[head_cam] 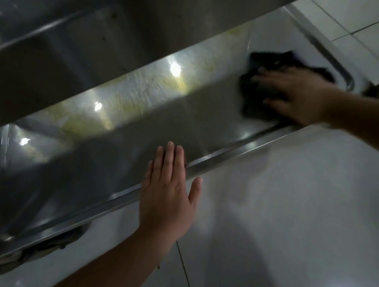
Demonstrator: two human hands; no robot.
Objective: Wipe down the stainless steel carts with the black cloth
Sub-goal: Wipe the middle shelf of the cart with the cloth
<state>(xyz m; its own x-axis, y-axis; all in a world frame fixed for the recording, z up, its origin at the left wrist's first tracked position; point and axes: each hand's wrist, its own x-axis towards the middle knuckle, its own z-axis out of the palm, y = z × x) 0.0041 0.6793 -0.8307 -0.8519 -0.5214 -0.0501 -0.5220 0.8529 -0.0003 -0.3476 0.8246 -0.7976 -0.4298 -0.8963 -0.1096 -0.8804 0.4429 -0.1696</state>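
Observation:
A stainless steel cart's lower shelf (pixel 119 117) stretches across the view, with a raised rim (pixel 229 156) along its near edge. Yellowish smears and light reflections show on the shelf's far part. A crumpled black cloth (pixel 261 89) lies on the shelf's right end. My right hand (pixel 297 95) lies flat on the cloth, fingers spread, pressing it against the steel; the hand is blurred. My left hand (pixel 168 185) rests open over the near rim, fingers together and pointing onto the shelf, holding nothing.
The cart's upper shelf (pixel 87 49) overhangs the lower one across the top left. A pale tiled floor (pixel 290 214) fills the lower right and the top right corner. A dark caster (pixel 56 242) sits under the rim at lower left.

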